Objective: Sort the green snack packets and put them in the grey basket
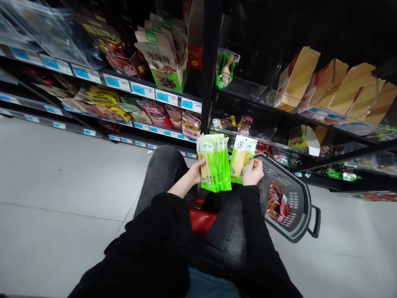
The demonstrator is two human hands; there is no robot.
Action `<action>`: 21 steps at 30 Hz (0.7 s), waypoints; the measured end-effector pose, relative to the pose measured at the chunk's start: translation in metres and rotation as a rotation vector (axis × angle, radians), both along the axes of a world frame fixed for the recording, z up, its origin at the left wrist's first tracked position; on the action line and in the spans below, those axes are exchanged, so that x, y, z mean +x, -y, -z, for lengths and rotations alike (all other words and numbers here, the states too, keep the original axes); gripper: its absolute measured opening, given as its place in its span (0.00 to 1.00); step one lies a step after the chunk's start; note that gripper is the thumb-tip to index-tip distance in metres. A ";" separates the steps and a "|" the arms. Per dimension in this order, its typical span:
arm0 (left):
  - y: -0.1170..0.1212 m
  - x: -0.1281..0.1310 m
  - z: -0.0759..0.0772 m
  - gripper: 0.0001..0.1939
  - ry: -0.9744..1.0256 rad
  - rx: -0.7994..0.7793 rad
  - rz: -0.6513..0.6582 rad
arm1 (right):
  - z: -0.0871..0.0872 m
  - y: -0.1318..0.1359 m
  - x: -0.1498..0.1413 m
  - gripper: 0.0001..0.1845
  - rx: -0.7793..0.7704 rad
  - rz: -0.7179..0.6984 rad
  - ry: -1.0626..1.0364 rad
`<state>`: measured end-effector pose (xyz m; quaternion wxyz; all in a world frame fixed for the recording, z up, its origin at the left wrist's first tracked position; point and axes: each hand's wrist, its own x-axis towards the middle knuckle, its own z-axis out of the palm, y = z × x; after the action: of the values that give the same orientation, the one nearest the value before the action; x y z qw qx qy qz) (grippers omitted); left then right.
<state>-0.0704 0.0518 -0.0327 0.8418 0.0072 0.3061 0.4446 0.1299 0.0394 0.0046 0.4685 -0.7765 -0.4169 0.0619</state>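
Observation:
Several green and white snack packets (217,163) fan out in my left hand (196,171), which grips them at their left edge. Pale yellow sticks and a small panda picture show on the front one. A single packet of the same kind (240,159) is pinched by its right edge between the thumb and fingers of my right hand (253,171). The two hands are side by side above my knees, with a narrow gap between the fan and the single packet. The fingers behind the packets are hidden.
A grey shopping basket (305,207) stands on the floor to the right, with red-wrapped snacks (276,203) inside. Ahead are dark shelves with price tags (167,97), bagged snacks (155,112) and open cartons (296,78). A red surface (201,221) shows between my legs.

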 end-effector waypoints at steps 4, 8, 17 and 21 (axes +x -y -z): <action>0.001 0.006 -0.009 0.19 -0.074 -0.030 -0.003 | 0.006 0.002 -0.013 0.14 -0.017 -0.225 -0.040; 0.002 0.010 -0.013 0.21 -0.121 -0.026 0.017 | 0.008 0.004 -0.022 0.15 0.008 -0.305 -0.053; 0.003 0.007 -0.009 0.20 -0.124 -0.033 0.089 | 0.016 0.003 -0.029 0.13 -0.076 -0.518 -0.087; 0.004 0.009 -0.007 0.20 -0.142 0.010 0.134 | 0.015 0.003 -0.031 0.12 -0.120 -0.493 -0.077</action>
<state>-0.0616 0.0480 -0.0262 0.8458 0.0636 0.3616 0.3871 0.0994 0.0368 -0.0109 0.4077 -0.6747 -0.5712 0.2286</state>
